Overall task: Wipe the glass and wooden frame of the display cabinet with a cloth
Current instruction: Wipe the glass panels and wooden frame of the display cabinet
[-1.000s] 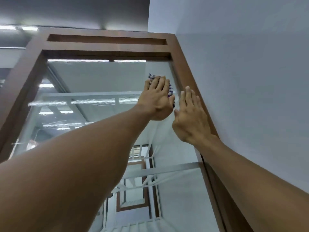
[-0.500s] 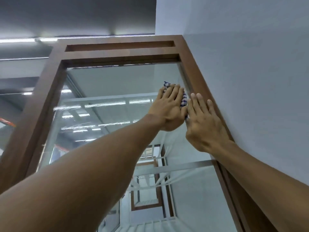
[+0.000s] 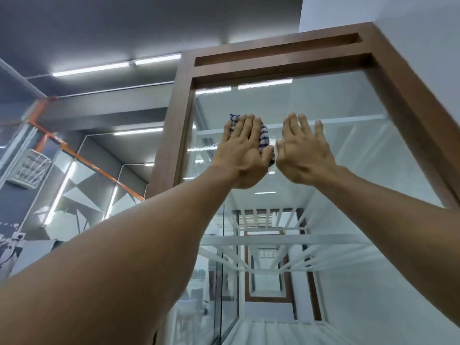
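Both arms reach up toward the upper part of a tall display cabinet, seen from below. The left hand (image 3: 242, 153) lies flat with its fingers together and stretched out, pressing a blue-and-white checked cloth (image 3: 264, 140) against the glass pane (image 3: 348, 150); the cloth shows above the fingertips and along the thumb side of the hand, so the hand is spread over it rather than closed around it. The right hand (image 3: 305, 155) is just beside it, palm toward the glass, fingers extended and slightly spread, holding nothing; whether its palm actually touches the pane cannot be told. The 2 hands nearly meet at the thumbs, with the lower corner of the cloth between them. Both sit in the upper half of the pane, below the top rail of the brown wooden frame (image 3: 278, 63) and nearer to its left upright than to its right one. Behind the glass, white shelves (image 3: 273, 241) and white slats show inside the cabinet. A white wall (image 3: 410, 11) stands against the frame's right side. To the left, fluorescent tube lights (image 3: 117, 67) run along a grey ceiling, and an orange beam (image 3: 82, 158) crosses the background.
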